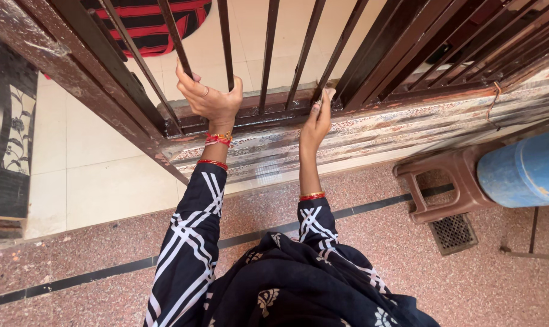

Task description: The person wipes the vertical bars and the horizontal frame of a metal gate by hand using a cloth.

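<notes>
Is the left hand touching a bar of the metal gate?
Touching. In the head view, the left hand is wrapped around a dark vertical bar of the gate, fingers curled behind it, with no gap visible between them.

Speckled pink floor, brown stool, blue drum.

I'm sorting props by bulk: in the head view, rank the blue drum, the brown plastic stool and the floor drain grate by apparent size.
1. blue drum, though cut off by the frame edge.
2. brown plastic stool, close to the drum in visible extent, so that order is unsure.
3. floor drain grate, clearly smallest.
</notes>
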